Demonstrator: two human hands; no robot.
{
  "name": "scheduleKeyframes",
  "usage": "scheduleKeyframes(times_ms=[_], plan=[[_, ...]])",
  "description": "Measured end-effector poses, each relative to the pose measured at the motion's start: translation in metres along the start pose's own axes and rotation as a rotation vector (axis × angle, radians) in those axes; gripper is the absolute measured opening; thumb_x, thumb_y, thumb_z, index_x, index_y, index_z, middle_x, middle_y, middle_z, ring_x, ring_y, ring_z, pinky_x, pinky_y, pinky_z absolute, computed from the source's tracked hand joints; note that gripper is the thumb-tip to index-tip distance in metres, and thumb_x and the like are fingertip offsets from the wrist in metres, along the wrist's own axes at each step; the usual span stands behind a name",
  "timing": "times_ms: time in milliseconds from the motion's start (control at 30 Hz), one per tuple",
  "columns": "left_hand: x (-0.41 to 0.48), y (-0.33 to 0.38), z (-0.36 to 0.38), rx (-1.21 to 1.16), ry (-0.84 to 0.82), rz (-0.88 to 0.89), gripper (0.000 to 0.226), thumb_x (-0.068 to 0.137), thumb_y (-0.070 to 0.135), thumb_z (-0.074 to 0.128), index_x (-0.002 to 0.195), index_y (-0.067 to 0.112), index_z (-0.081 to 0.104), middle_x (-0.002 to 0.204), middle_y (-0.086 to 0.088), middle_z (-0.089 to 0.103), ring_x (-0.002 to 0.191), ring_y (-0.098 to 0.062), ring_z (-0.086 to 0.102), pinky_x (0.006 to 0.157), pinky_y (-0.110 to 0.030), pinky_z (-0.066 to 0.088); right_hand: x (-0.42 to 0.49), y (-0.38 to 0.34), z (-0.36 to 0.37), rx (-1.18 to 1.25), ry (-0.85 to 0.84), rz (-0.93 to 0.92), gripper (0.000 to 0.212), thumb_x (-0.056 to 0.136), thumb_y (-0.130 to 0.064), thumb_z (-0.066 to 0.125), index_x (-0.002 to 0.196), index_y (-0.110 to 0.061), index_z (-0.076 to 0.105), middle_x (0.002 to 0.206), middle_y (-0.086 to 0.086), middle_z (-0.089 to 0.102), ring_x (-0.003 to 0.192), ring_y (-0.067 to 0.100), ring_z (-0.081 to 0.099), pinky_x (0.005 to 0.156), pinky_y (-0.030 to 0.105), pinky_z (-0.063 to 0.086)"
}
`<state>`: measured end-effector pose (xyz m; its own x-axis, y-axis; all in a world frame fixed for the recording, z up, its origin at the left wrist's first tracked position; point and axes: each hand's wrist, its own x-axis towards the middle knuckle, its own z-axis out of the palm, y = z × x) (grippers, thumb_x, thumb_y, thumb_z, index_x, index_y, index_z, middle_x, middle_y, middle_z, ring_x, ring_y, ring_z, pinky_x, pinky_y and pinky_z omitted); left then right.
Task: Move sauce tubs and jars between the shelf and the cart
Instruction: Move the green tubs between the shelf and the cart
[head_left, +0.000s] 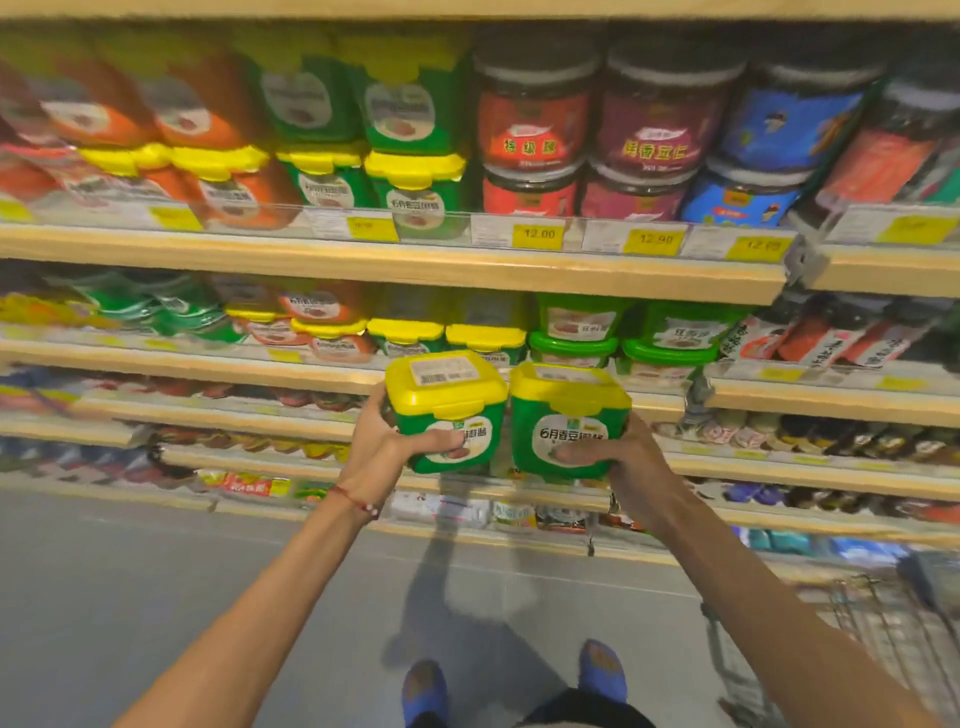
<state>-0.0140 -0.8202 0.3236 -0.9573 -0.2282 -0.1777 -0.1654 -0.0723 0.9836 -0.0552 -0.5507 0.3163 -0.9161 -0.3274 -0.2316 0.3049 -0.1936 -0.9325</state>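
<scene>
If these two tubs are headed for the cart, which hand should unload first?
Right, probably. The right hand grips its green tub on the side nearest the cart, whose wire frame shows at lower right beside that arm. The left hand, gripping the other tub, would have to cross over.

On the upper shelf (395, 265), tubs (415, 192) and jars (535, 130) are stacked two high. On the lower shelf (234, 370), yellow-lidded tubs (405, 332) and green-lidded tubs (574, 338) are set.
</scene>
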Motion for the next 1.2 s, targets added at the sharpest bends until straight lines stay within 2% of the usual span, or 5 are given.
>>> scheduleKeyframes(times_ms=[367,600,767,933,1200], plan=[[0.046,0.019,-0.037,0.179,-0.042,0.223,0.101,0.042,0.041,0.097,0.132,0.024,0.054,0.125,0.005,0.069,0.119,-0.013,0.063,0.103,-0.045,0.053,0.019,0.005,0.047,0.063,0.099,-0.068,0.062,0.046,-0.012,0.092,0.107,-0.015,0.080,0.109,0.015,0.079,0.103,0.036,0.075,0.082,0.045,0.062],[0.086,0.008,-0.045,0.230,-0.013,0.454,0.101,0.048,0.043,0.097,0.136,0.029,0.050,0.133,0.000,0.061,0.126,-0.019,0.056,0.106,-0.050,0.048,0.044,0.020,0.046,0.018,0.105,-0.170,0.080,0.051,-0.004,0.088,0.127,-0.012,0.067,0.114,0.016,0.077,0.104,0.036,0.074,0.087,0.045,0.063],[0.103,0.008,-0.046,0.177,-0.055,0.511,0.100,0.052,0.029,0.096,0.137,0.008,0.048,0.126,-0.004,0.062,0.116,-0.004,0.061,0.092,-0.019,0.051,0.054,0.032,0.052,-0.024,0.127,-0.201,0.083,0.055,-0.002,0.088,0.133,-0.009,0.061,0.119,0.019,0.075,0.108,0.039,0.073,0.087,0.045,0.060],[0.130,0.001,-0.053,0.211,-0.065,0.485,0.093,0.050,0.047,0.099,0.126,0.018,0.053,0.123,-0.008,0.064,0.117,-0.026,0.062,0.098,-0.055,0.052,0.067,0.040,0.056,0.009,0.170,-0.239,0.086,0.049,-0.004,0.090,0.131,-0.003,0.063,0.120,0.024,0.073,0.109,0.043,0.071,0.091,0.049,0.060],[0.145,-0.002,-0.054,0.231,-0.083,0.423,0.077,0.050,0.050,0.092,0.111,0.024,0.051,0.118,-0.016,0.063,0.109,-0.028,0.065,0.093,-0.047,0.056,0.075,0.041,0.061,-0.045,0.203,-0.242,0.093,0.043,-0.012,0.094,0.129,0.000,0.063,0.115,0.022,0.075,0.107,0.042,0.073,0.084,0.044,0.061]])
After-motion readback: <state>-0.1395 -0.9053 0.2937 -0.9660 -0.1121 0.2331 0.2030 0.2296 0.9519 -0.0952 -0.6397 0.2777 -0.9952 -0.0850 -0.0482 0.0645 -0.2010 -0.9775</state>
